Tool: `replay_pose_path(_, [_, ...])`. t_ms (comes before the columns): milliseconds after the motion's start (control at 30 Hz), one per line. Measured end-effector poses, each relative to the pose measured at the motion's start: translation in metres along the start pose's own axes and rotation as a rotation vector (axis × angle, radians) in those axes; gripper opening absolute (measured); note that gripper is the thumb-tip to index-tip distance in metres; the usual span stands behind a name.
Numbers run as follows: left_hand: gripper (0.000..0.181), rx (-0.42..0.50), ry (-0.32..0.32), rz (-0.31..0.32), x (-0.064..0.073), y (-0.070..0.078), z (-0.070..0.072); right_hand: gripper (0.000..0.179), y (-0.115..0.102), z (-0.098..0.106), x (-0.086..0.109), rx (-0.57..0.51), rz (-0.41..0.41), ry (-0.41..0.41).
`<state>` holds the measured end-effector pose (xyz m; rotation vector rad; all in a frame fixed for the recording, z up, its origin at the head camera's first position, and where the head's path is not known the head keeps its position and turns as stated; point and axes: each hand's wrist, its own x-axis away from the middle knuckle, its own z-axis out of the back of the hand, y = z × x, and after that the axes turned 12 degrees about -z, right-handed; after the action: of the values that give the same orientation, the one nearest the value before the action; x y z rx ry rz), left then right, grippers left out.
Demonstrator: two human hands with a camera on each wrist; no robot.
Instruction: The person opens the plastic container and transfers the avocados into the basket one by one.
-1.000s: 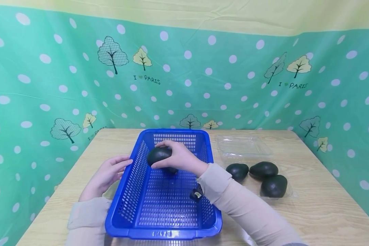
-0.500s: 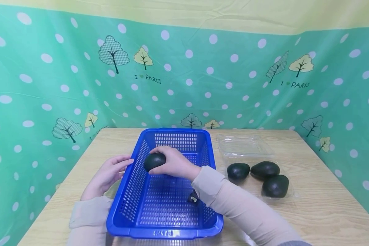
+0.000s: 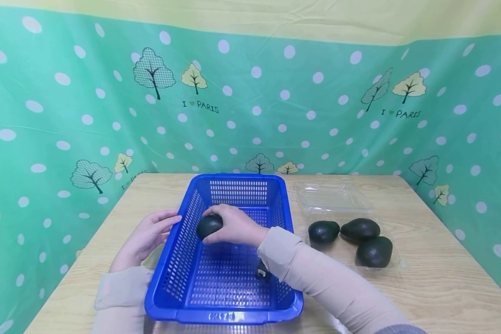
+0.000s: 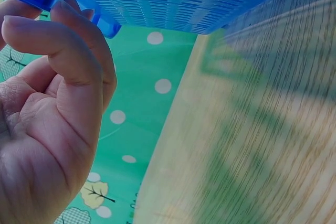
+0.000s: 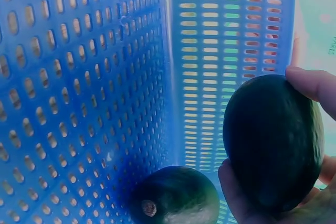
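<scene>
My right hand (image 3: 235, 227) grips a dark green avocado (image 3: 209, 227) from its right side, inside the blue plastic basket (image 3: 223, 317). In the right wrist view the held avocado (image 5: 273, 142) is upright between thumb and fingers, near the slotted wall. Below it, a second avocado (image 5: 176, 198) lies in the basket with its stem scar showing; the right hand hides it in the head view. My left hand (image 3: 148, 236) is at the basket's left rim, its fingertips touching the edge. From the left wrist, those fingers (image 4: 84, 66) look loosely bent under the rim.
To the basket's right, three avocados (image 3: 359, 230) sit close together on clear plastic. Behind them is a clear plastic container (image 3: 334, 198). A small black device (image 3: 262, 271) is at my right wrist. A patterned green cloth (image 3: 254, 93) hangs behind the wooden table (image 3: 434, 278).
My right hand has moved slightly left, lower and nearer with the avocado, covering the other avocado in the head view. The left hand stays at the rim.
</scene>
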<state>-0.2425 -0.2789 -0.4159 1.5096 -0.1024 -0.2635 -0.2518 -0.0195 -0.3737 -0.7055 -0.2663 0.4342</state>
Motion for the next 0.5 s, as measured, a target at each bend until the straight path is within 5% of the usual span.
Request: replay_pose_path(500, [0.036,-0.011,0.004,0.013,-0.0007,0.0002,0.0003,0.058,0.0017,-0.0067,-0.0003,0.12,0.009,-0.008])
